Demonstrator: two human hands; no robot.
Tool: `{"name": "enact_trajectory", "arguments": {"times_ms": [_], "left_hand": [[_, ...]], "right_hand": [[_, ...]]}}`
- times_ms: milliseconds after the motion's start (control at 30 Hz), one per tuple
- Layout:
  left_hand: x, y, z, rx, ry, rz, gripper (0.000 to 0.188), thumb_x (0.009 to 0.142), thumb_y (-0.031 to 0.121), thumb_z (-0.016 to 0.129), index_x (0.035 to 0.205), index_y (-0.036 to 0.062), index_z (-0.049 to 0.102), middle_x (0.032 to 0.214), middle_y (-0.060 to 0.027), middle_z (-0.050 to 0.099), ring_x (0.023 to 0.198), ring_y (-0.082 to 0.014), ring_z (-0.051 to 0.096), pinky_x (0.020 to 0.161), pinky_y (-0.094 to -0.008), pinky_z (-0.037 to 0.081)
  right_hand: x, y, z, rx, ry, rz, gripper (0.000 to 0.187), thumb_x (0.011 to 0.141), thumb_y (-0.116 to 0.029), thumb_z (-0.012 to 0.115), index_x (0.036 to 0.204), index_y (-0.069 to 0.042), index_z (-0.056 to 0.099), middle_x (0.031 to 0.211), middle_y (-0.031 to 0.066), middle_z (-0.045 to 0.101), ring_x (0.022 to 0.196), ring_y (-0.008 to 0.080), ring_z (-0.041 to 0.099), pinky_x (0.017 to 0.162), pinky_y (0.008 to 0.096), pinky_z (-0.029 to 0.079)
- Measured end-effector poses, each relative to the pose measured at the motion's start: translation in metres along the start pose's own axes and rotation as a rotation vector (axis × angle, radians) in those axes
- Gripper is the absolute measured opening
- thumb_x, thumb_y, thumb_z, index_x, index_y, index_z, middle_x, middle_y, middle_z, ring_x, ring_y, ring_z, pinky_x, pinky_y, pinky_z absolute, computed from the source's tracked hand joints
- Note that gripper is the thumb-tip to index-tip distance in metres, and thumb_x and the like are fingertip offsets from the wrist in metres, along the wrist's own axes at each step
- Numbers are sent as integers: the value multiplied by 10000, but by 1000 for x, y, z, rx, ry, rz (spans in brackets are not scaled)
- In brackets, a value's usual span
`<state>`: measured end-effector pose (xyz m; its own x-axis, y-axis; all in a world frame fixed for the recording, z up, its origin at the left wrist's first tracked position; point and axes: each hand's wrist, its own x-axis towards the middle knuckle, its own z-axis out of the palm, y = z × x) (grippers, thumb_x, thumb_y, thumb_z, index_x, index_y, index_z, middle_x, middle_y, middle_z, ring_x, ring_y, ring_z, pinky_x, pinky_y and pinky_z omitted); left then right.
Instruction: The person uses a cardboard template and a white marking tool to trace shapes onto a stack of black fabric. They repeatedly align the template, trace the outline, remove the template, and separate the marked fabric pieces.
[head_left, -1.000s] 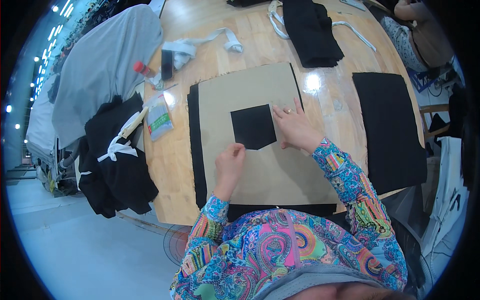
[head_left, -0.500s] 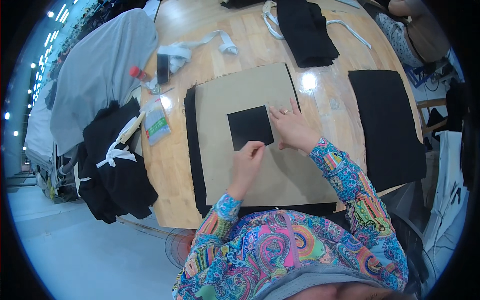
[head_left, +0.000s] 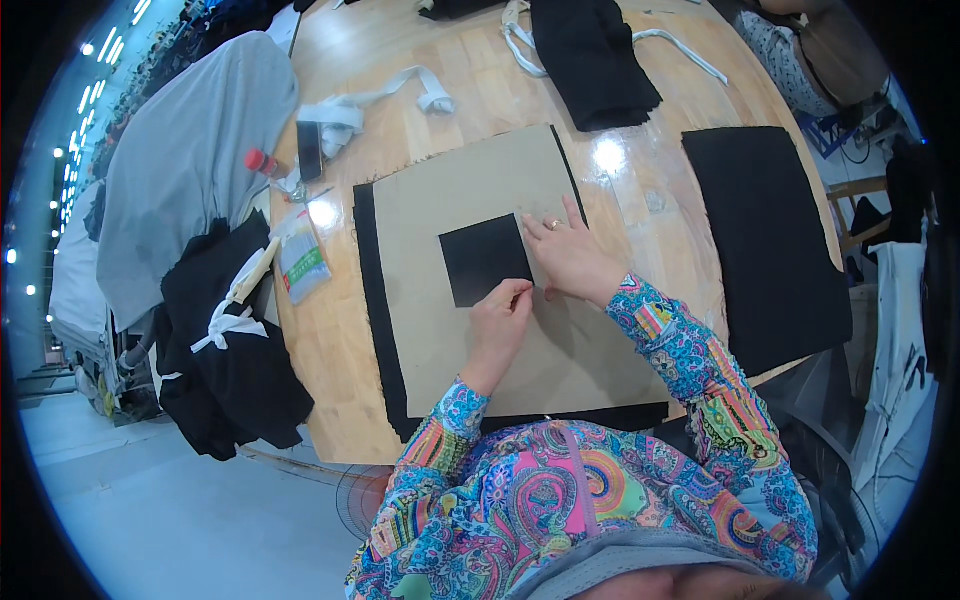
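Observation:
A black square piece [head_left: 484, 258] lies on a beige sheet [head_left: 430, 360], which rests over black fabric [head_left: 372, 290] showing along its left and lower edges. My left hand [head_left: 498, 325] is closed in a pinch at the square's lower right corner. Whatever sits between its thumb and finger is too small or hidden to name. My right hand [head_left: 575, 257] lies flat with fingers spread, a ring on one of them, just right of the square, its fingertips near the square's right edge.
Folded black fabric lies at right [head_left: 765, 245] and at the far side [head_left: 595, 65]. On the left are a plastic packet [head_left: 303, 262], a dark phone-like block [head_left: 309, 150], a red-capped bottle [head_left: 262, 162], a white strip [head_left: 338, 113] and tied black cloth [head_left: 235, 340]. Another person [head_left: 800, 60] sits far right.
The whole view has shifted slightly, so the table and its things appear a little further left. My left hand stays pinched at the square's corner; my right hand remains flat beside it.

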<state>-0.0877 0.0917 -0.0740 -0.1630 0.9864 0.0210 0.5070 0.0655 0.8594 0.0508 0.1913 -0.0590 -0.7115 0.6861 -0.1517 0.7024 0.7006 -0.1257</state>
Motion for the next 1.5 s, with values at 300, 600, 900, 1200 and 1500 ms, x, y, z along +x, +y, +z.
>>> {"name": "enact_trajectory", "arguments": {"times_ms": [300, 600, 900, 1200, 1500], "left_hand": [[-16, -22, -25, 131, 56, -35, 96, 853, 104, 632, 912, 36, 665, 737, -100, 669, 656, -180, 652, 595, -294, 503], [-24, -31, -35, 162, 100, -14, 86, 854, 87, 637, 894, 18, 668, 645, -41, 646, 566, -64, 586, 531, -235, 459], [-15, -18, -32, 8, 92, -23, 91, 851, 86, 649, 884, 2, 662, 690, -54, 666, 604, -75, 607, 567, -233, 479], [84, -17, 11, -4, 213, 72, 122, 870, 100, 632, 911, -12, 662, 777, -96, 691, 682, -116, 643, 639, -251, 503], [90, -16, 14, 58, 194, 59, 147, 870, 125, 627, 927, -4, 668, 775, -119, 696, 687, -147, 664, 635, -272, 509]], "right_hand": [[-2, 2, 2, 35, 34, -18, 907, 449, -299, 895, 1223, 29, 555, 1344, 138, 503, 1221, 265, 494, 1130, 573, 148], [0, 0, 1, 4, -29, -8, 909, 493, -332, 883, 1253, 6, 516, 1373, 106, 459, 1218, 256, 473, 1135, 569, 134], [-3, 2, 7, 7, 9, -14, 900, 480, -326, 883, 1241, 6, 535, 1371, 105, 465, 1201, 251, 482, 1132, 574, 138], [1, -2, 0, 40, 12, -9, 894, 469, -281, 883, 1241, 23, 552, 1356, 130, 503, 1225, 259, 491, 1126, 592, 129], [-1, 0, 3, 28, -8, -8, 880, 505, -267, 847, 1262, 36, 517, 1354, 114, 482, 1176, 245, 493, 1126, 574, 161]]}}
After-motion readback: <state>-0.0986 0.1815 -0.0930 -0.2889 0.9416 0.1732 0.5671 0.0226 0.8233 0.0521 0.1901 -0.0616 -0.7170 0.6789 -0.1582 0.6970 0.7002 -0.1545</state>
